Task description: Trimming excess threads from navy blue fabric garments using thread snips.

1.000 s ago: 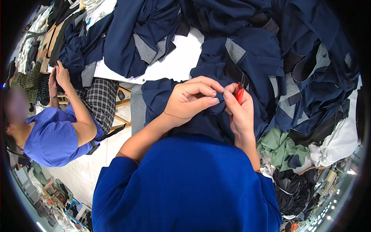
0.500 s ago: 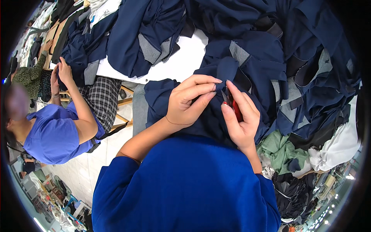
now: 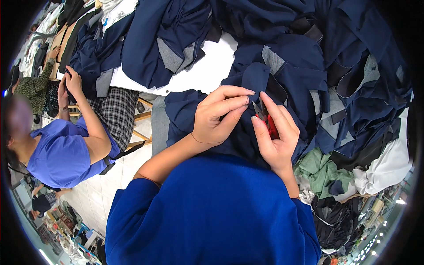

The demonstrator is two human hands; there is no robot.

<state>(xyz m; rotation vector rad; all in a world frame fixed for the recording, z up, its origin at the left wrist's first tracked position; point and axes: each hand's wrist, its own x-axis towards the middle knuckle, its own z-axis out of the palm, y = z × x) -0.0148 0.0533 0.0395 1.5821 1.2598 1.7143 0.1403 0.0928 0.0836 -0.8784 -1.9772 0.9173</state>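
Note:
My left hand is closed, with its thumb and fingertips pinching the edge of a navy garment. My right hand holds small red-handled thread snips against its palm. Their grey blades point up and to the left, a little right of the left fingertips. Part of the handle is hidden by the right fingers. Navy cloth with a grey lining strip hangs down under both hands toward my lap.
More navy garments with grey panels heap across the white table. At right lie green cloth and white cloth. To my left a co-worker in a purple top sits by a wooden stool.
The snips and right hand have shifted slightly right, away from the left fingertips, and the blades show more clearly. The left hand has barely moved.

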